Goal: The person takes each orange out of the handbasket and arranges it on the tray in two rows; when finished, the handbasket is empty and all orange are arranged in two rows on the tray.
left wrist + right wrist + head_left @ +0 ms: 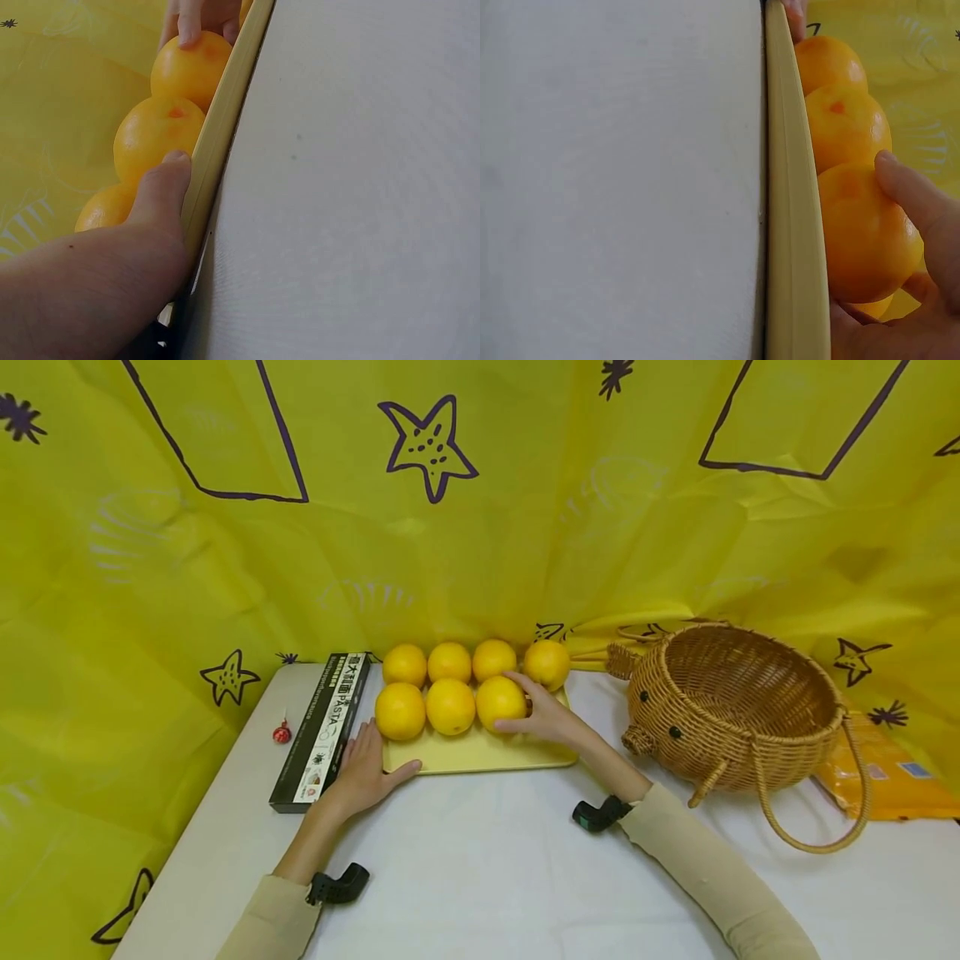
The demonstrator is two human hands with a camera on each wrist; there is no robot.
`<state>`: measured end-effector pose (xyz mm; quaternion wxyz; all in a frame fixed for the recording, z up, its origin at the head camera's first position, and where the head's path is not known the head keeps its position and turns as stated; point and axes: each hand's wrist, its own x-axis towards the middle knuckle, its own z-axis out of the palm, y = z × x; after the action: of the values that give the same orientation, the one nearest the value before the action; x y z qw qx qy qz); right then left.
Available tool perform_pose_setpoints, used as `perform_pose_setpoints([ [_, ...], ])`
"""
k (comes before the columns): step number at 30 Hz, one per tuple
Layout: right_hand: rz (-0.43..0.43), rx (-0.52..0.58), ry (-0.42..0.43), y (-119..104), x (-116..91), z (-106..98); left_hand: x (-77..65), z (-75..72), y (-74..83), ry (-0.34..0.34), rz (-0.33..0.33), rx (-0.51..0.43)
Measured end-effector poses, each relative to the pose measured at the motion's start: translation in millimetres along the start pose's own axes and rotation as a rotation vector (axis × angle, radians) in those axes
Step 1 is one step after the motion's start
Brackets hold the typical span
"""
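Several oranges (pixel 450 706) stand in two rows on a pale yellow tray (pixel 480 756), three of them in the front row. My right hand (pixel 551 718) holds the rightmost front orange (pixel 500 703), thumb on its near side and fingers round its right and back. In the right wrist view that orange (pixel 870 232) sits behind the tray's rim (pixel 795 225). At the tray's front left corner rests my left hand (pixel 367 777), fingers straight along the left edge and thumb spread over the front rim. The left wrist view hides those fingers behind the hand (pixel 127 262).
Left of the tray lies a long black and white pasta box (pixel 322 727), with a small red ornament (pixel 282 733) beyond it. A wicker pig-shaped basket (pixel 720 735) stands at the right, overlapping an orange packet (pixel 892 777). A yellow patterned cloth (pixel 480 552) hangs behind.
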<state>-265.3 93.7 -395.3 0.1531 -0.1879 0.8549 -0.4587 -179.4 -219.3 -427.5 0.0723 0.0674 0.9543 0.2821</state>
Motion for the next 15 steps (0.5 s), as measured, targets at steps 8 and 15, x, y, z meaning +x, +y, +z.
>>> perform_pose_setpoints([
  [8, 0.036, -0.005, -0.004, -1.8, -3.2, -2.1, -2.0, 1.8, 0.0, 0.028, 0.011, -0.003],
  [15, 0.034, 0.032, 0.004, 1.3, -1.8, 2.3, -1.5, 2.9, -0.4, 0.011, -0.002, -0.014],
])
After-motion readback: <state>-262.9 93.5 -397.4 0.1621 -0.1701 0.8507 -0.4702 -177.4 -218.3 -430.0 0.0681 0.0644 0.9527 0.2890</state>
